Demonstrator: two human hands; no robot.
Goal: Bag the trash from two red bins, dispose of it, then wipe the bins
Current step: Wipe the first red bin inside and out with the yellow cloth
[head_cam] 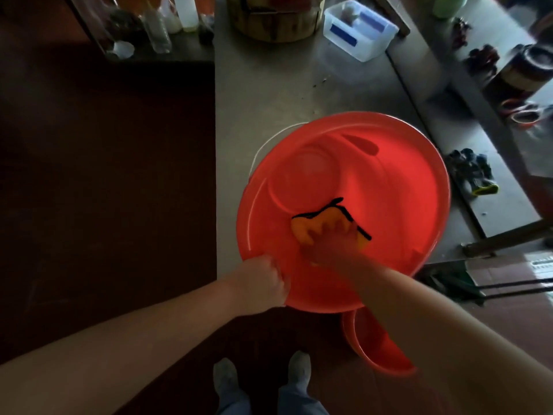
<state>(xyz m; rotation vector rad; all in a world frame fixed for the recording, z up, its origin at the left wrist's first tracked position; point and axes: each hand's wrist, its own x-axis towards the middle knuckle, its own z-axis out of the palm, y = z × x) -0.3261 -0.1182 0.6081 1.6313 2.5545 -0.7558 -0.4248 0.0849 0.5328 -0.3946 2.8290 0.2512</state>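
Big round red plastic bin (425, 175) sits on the grey floor (284, 85), mouth tipped toward the camera. Left hand (263, 280) has its fingers curled tight over the near-left rim. Right hand (326, 244) is down inside, fingers spread out and pressing an orange cloth with black edging (302, 232) against the near inner wall, not really clutching it. A second, smaller red plastic bin (368, 339) is just near-right of the big one, half hidden behind the right forearm. A clear plastic box (359, 28) sits far off.
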